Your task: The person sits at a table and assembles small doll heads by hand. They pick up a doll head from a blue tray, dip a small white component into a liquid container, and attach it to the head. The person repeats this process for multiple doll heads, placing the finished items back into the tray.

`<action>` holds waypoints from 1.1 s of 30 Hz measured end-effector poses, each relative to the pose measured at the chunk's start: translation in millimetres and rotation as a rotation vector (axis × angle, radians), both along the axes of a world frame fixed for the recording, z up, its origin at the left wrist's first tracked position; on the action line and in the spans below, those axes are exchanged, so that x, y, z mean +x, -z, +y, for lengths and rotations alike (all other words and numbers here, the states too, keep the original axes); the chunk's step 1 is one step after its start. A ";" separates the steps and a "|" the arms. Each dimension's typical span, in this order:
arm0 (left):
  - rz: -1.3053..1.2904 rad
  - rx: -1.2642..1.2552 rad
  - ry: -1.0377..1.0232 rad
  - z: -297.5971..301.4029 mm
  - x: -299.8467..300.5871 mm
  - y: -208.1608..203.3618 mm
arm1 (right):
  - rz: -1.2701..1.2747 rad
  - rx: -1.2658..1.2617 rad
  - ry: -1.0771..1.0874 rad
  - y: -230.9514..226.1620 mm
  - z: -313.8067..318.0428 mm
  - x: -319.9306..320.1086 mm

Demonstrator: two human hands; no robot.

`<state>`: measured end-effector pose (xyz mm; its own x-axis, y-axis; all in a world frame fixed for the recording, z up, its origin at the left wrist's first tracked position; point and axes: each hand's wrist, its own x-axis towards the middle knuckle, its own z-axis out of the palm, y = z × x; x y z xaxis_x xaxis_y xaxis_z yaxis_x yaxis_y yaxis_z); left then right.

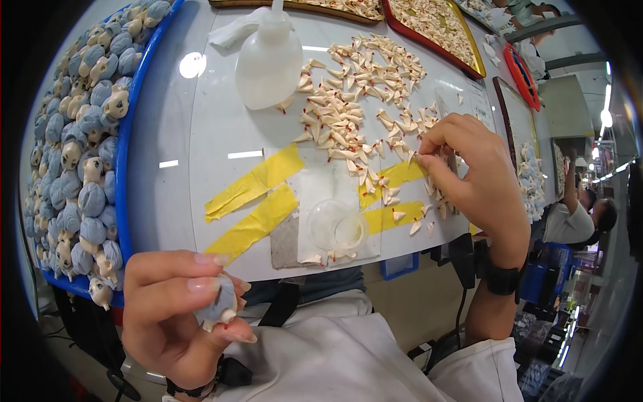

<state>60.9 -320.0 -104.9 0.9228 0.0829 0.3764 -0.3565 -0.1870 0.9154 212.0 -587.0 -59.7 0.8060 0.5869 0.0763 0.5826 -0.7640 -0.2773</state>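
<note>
My left hand (171,311) is closed around a small doll head (220,303) with blue-grey hair, held in front of my body below the table edge. Its face is turned out of sight. Over the right part of the table, my right hand (472,171) pinches at a small cream pointed piece (413,158) with a red tip, at the edge of a loose spread of like pieces (335,117). Thumb and forefinger meet there and partly cover it. Left of that, a clear round dish (325,228) stands on a white pad.
A blue tray (125,167) full of doll heads stands at the left. Behind the pad is a translucent squeeze bottle (269,63), beside a white cloth (234,28). Yellow tape strips (258,181) cross the table. A red-rimmed tray (435,47) of cream pieces sits at the back.
</note>
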 end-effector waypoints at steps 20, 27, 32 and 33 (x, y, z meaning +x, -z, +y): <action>0.094 -0.339 0.025 -6.1 -13.0 4.1 | 0.303 0.774 0.231 -16.3 27.4 -63.8; 0.017 0.065 0.171 7.1 -6.8 10.7 | 0.051 0.663 0.037 2.6 48.0 -65.3; 0.235 -0.401 0.089 -8.4 -14.4 2.5 | -0.151 0.435 -0.018 4.3 53.0 -66.7; 0.201 -0.382 0.113 -5.5 -13.4 5.1 | -0.179 0.422 -0.033 4.4 52.8 -67.4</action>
<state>47.4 -325.4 -110.0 0.9857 0.0752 0.1509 -0.1635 0.2082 0.9643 144.6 -534.2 -64.1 0.7397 0.5001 0.4502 0.6719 -0.5861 -0.4528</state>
